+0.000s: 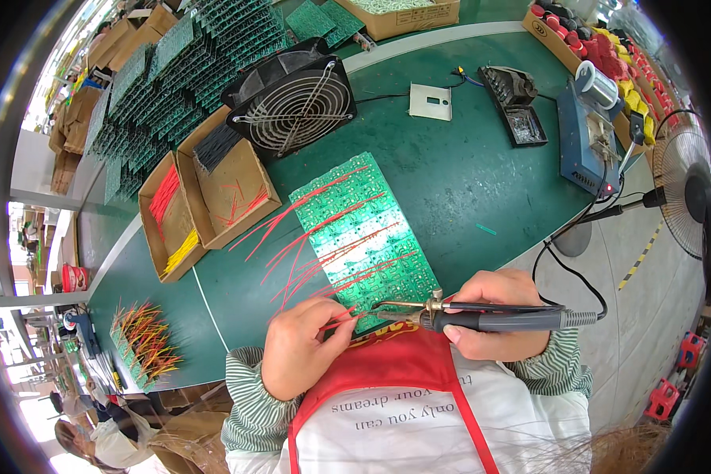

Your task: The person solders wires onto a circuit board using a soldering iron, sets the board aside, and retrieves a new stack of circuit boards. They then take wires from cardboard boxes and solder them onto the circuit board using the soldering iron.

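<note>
A green circuit board panel [389, 215] lies on the green table in front of me, with several rows of red wires [292, 207] sticking out past its left edge. At the panel's near end my left hand [300, 347] is closed, pinching a red wire [341, 318] between thumb and fingertips. My right hand [502, 288] is wrapped round a soldering iron [521, 319] with a thin metal guide tube fixed along it. The iron's tip points left and meets the board close to my left fingertips; whether it touches the wire end is too small to tell.
Left of the panel, cardboard trays [227, 235] hold red, yellow and black wires. Behind them stand a black fan [296, 107] and stacked circuit boards [189, 67]. A blue soldering station [581, 146] with a solder spool [596, 85] is at right; the iron's cable [581, 272] hangs beside the table edge.
</note>
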Tool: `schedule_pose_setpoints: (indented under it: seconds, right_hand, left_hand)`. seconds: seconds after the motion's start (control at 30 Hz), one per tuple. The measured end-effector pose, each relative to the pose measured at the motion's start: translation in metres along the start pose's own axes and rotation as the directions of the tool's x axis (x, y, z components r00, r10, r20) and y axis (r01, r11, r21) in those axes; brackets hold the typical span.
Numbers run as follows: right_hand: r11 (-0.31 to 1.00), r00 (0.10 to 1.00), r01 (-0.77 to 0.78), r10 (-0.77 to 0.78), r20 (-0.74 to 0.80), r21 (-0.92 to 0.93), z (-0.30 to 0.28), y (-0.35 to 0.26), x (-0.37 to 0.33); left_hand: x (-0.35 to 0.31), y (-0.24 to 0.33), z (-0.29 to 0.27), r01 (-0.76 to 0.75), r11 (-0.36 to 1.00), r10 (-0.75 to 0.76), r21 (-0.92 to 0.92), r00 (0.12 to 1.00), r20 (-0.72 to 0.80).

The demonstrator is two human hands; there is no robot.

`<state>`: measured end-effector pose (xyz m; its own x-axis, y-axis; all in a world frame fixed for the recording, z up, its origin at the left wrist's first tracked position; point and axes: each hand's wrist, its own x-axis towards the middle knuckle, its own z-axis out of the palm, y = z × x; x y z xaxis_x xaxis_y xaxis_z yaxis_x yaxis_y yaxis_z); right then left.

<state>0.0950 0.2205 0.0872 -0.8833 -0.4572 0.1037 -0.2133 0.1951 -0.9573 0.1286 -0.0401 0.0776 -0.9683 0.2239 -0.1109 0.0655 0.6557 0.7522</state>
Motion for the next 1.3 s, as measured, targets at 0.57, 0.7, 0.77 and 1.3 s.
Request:
schedule_pose_setpoints:
  seconds: [0.57, 0.7, 0.77, 1.3]
  right_hand:
    - [0.991, 0.990, 0.127, -0.130, -0.055, -0.048, -0.013, 0.003, -0.002]
    - [0.994, 0.993, 0.100, -0.102, -0.055, -0.046, -0.017, 0.005, -0.009]
    - [0.993, 0.990, 0.112, -0.114, -0.087, -0.030, -0.017, 0.008, -0.012]
    - [0.992, 0.994, 0.098, -0.101, -0.031, -0.078, -0.019, 0.006, -0.006]
  left_hand:
    - [-0.004, -0.007, -0.026, 0.001, 0.974, 0.055, 0.225, 0.969, -0.243]
    - [-0.004, 0.008, -0.035, 0.279, 0.897, -0.052, 0.343, 0.836, -0.546]
    - [-0.002, 0.013, -0.013, -0.049, 0.976, 0.105, 0.214, 0.960, -0.261]
    - [0.013, 0.012, 0.018, -0.103, 0.989, 0.109, 0.106, 0.992, -0.059]
